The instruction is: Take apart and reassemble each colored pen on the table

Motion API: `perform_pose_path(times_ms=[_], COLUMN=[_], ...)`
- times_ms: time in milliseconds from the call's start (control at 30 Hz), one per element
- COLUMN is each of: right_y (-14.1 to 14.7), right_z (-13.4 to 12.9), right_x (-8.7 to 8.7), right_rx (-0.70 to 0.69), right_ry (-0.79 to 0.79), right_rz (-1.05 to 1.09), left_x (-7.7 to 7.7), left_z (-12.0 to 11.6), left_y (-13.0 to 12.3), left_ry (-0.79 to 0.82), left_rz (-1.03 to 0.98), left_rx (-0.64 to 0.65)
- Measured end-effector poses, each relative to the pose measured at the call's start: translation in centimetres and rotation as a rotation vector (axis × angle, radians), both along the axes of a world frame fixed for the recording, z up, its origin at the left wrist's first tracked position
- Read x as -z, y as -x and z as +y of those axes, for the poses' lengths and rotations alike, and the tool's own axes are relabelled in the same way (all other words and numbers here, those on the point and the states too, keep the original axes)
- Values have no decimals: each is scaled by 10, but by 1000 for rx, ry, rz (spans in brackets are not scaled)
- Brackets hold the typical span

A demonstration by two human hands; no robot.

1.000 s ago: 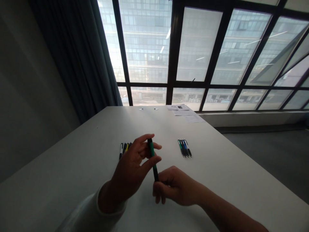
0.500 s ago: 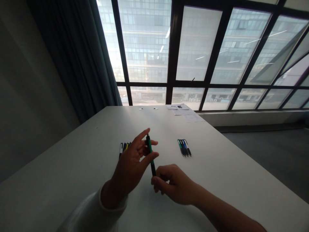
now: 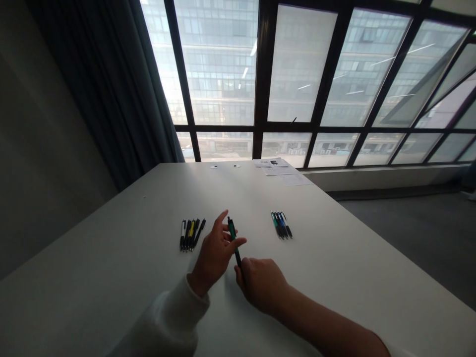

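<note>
A green and black click pen (image 3: 233,233) stands slanted between my hands, its clicker end up. My left hand (image 3: 213,255) holds it along the barrel, thumb in front and fingers behind, with the index finger raised apart from the clicker. Around the lower end of the pen, my right hand (image 3: 262,282) is closed; the tip is hidden in its fingers. Left of my left hand lies a row of several pens (image 3: 191,235), mostly black, with a white one and a yellow one. Another group of several pens (image 3: 281,225), green, black, blue and white, lies to the right.
The white table (image 3: 122,258) carries everything and narrows toward the windows (image 3: 223,64). Paper sheets (image 3: 284,171) lie at its far right edge. Two small white round pieces (image 3: 237,166) are at the far edge. A dark curtain (image 3: 107,99) hangs at the left.
Both hands have come lower with the pen, and the left hand has turned. The right fingers have closed further round the pen's lower end. The left row of pens now shows fully.
</note>
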State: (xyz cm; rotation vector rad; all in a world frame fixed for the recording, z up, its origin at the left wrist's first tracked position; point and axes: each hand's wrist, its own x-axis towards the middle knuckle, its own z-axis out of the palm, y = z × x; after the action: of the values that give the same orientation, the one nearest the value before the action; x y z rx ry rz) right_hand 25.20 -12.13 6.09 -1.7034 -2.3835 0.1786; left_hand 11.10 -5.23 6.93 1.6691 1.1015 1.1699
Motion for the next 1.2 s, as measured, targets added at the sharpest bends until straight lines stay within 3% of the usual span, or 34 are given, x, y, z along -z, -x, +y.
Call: perform_pose_path(times_ms=[233,367,600,1200], right_y=[-35,-58,-67,-71], right_z=[43,61,72,75], right_x=[31,38,42,38], right_rx=[324,442,506,558], right_ry=[175,197,211,222], right_rz=[-55,-75,-73,-68], left_x=[55,71,73,73], left_z=[8,7,5,5], left_y=[-10,-10,-8,-6], left_ry=[-16,-58,-109,-155], left_rz=[143,331,448,466], left_rx=[-131,-4,84,82])
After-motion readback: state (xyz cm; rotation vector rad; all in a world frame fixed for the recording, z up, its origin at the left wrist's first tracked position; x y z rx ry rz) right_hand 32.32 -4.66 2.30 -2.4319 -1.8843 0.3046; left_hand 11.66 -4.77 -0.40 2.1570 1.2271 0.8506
